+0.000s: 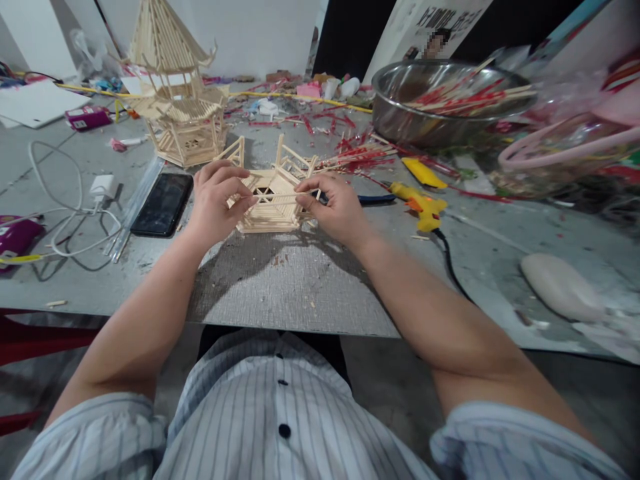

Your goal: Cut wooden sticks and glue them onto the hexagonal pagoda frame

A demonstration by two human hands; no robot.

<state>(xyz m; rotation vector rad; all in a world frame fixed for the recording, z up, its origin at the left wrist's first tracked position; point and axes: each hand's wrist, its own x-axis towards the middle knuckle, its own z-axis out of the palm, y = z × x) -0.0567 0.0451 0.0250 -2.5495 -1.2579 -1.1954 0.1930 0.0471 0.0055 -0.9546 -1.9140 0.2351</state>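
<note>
A thin pale wooden stick (280, 196) spans level between my two hands. My left hand (220, 200) pinches its left end between thumb and fingers. At the other end, my right hand (333, 203) has thumb and forefinger closed on it. Just behind and below the stick sits a low many-sided frame (267, 223) built of similar sticks, with upright posts and railings along its rim. My hands cover parts of its left and right sides. Whether the stick touches the frame, I cannot tell.
A finished-looking stick pagoda (185, 127) stands at the back left. Nearer lies a black phone (163, 205). On the right are a yellow glue gun (423, 205), red-tipped sticks (357, 157) and a steel basin (425, 127). A white cable (75, 210) loops at left.
</note>
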